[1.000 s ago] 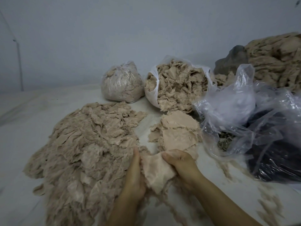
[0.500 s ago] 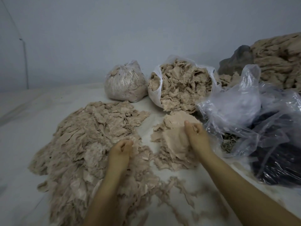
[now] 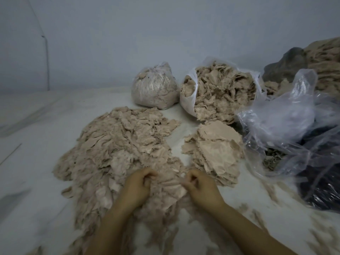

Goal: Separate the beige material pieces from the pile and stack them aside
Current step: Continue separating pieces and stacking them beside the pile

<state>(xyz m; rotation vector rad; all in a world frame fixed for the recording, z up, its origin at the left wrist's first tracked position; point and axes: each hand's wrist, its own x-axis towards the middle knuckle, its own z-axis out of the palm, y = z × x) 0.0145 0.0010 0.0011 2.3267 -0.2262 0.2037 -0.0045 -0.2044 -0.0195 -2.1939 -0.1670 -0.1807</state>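
Note:
A wide pile of torn beige material pieces [image 3: 117, 150] spreads over the white surface at centre left. To its right lies a smaller stack of flatter beige pieces [image 3: 214, 151]. At the pile's near edge, my left hand [image 3: 137, 188] and my right hand [image 3: 202, 188] each pinch one side of a single beige piece [image 3: 170, 188] stretched between them. Both hands have curled fingers. The lower part of that piece merges with the pile.
A tied clear bag of scraps [image 3: 155, 89] and an open white bag full of beige pieces [image 3: 220, 92] stand behind. Crumpled clear plastic [image 3: 279, 118] over dark material [image 3: 323, 184] fills the right. Loose shreds [image 3: 257, 214] lie near my right forearm.
My right hand left the stack on the right and came back to the pile. My left hand moved nearer. Both now grip a piece between them.

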